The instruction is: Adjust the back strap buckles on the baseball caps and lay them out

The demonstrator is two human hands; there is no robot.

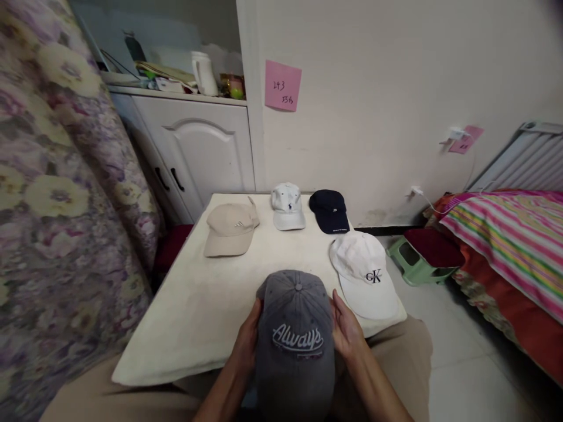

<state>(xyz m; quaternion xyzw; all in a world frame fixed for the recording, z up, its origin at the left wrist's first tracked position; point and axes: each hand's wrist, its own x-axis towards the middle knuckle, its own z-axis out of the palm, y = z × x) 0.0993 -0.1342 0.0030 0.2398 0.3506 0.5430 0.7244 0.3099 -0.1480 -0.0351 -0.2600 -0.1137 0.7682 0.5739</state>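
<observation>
Between my two hands is a grey baseball cap (294, 313) with "Always" embroidered on its front, its brim toward me. My left hand (246, 337) grips its left side, and my right hand (347, 328) holds the opposite side; some fingers are hidden by the cap. Close to my right hand lies a white cap (363, 275) with a dark "CK" mark. Farther back on the table are a beige cap (231, 228) at left, a small pale cap (287, 205) in the middle and a navy cap (329, 210) toward the right.
The caps lie on a cream-covered table (189, 316) in front of my knees. A floral curtain (65, 205) hangs at left, beside a white cabinet (197, 140). To the right are a green stool (413, 266) and a bed with a striped cover (519, 234).
</observation>
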